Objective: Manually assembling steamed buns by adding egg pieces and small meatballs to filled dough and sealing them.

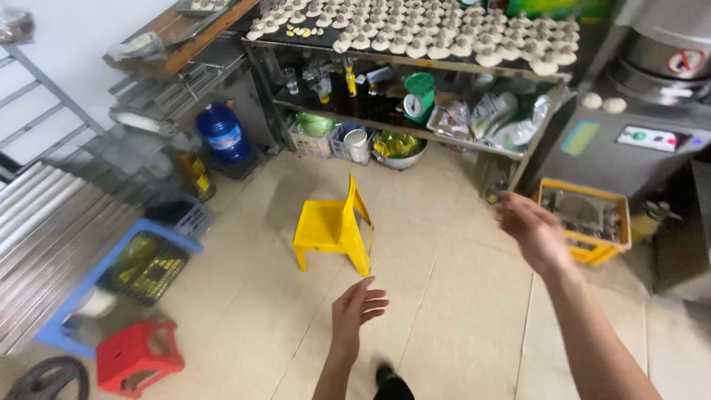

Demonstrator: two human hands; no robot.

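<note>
My left hand (357,310) hangs low in the middle with its fingers apart and holds nothing. My right hand (532,228) is raised at the right, also empty with loose fingers, in front of a yellow crate (621,226). A small yellow plastic chair (333,226) stands on the tiled floor just beyond my left hand. Farther back, a metal shelf table (415,59) carries rows of many pale dough pieces (437,37) on its top.
A green kitchen scale (418,96), bowls and bags fill the lower shelf. A blue water jug (222,132) stands at the back left. A red stool (137,355) and a blue crate (111,285) sit at the left. A grey machine (629,141) stands at the right.
</note>
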